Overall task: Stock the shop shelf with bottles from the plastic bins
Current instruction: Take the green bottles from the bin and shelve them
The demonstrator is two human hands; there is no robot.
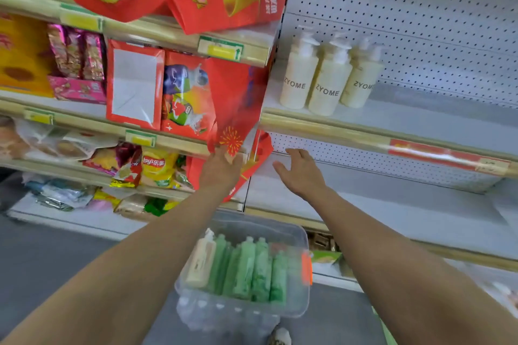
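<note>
Bottles [328, 81], 3, stand shelved; left hand [221, 169] grips overhanging red bag [232, 98], right hand [301, 172] spread.

Left hand [221, 169], right hand [301, 173]: bare. Forearms [126, 260] bare to lower frame corners. Shoe toe [280, 337], bottom centre: light, speckled.

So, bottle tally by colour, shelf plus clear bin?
Cream bottles on shelf: 3
Cream bottle in bin: 1
Green bottles in bin: 4 that show, blurred
Total: 8
</note>
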